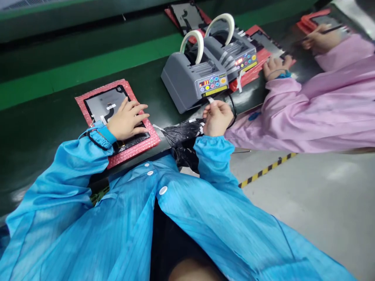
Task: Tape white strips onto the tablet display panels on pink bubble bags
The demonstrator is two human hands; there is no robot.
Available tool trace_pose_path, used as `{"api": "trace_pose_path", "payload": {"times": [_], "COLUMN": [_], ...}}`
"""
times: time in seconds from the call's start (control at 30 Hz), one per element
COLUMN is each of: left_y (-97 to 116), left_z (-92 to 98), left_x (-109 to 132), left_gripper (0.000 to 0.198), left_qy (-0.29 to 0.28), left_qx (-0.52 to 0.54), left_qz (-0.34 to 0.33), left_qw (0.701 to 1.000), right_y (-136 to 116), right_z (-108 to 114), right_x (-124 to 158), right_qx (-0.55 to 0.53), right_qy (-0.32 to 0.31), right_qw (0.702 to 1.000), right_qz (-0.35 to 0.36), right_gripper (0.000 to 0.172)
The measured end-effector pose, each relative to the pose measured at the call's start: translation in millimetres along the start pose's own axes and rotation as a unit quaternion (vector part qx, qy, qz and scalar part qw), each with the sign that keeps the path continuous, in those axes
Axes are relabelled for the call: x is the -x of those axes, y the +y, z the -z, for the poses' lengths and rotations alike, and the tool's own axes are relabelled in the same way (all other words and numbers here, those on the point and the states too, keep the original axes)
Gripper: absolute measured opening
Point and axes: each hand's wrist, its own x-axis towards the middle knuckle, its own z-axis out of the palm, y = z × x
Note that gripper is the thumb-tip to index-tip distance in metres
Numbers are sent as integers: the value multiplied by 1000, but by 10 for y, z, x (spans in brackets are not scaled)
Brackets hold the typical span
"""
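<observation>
My left hand [126, 119] lies with fingers spread on a flat tablet screen panel [98, 102], grey-backed with a black border and bits of white tape. Under the panel is pink bubble wrap [130, 155]. My right hand [217, 117] pinches a short strip of white tape [210, 100] at the front outlet of the nearer grey tape dispenser [183, 84]. A white tape roll [200, 47] stands in the top of that machine, and its display is lit.
A second tape dispenser [238, 50] stands just behind. More panels on pink wrap [184, 17] lie at the back. A black plastic bag [186, 150] hangs at the table edge. At right, a co-worker in pink sleeves [328, 105] handles another panel.
</observation>
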Motion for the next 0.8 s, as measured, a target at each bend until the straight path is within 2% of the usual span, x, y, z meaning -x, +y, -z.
{"api": "trace_pose_path", "payload": {"times": [0.1, 0.2, 0.33, 0.47, 0.67, 0.8], "left_y": [-45, -100, -150, -166, -194, -150], "left_z": [-18, -49, -73, -57, -8, 52], "left_x": [6, 2, -7, -2, -40, -110], "left_gripper": [57, 51, 47, 52, 59, 54], "left_qy": [4, 28, 50, 38, 25, 48], "left_qx": [-9, -3, 2, 4, 14, 31], "left_qz": [-6, -6, -11, -16, -6, -21], "left_qw": [1000, 1000, 999, 999, 1000, 998], "right_y": [58, 93, 64, 60, 205, 37], "right_z": [84, 149, 121, 85, 123, 122], "right_x": [5, 12, 8, -55, -218, -50], "right_qx": [21, 41, 48, 67, 56, 80], "right_qy": [21, 12, 6, -5, -25, -34], "right_qw": [997, 997, 998, 997, 995, 991], "right_qz": [74, 61, 36, 32, 76, 100], "right_gripper": [26, 28, 29, 34, 44, 43]}}
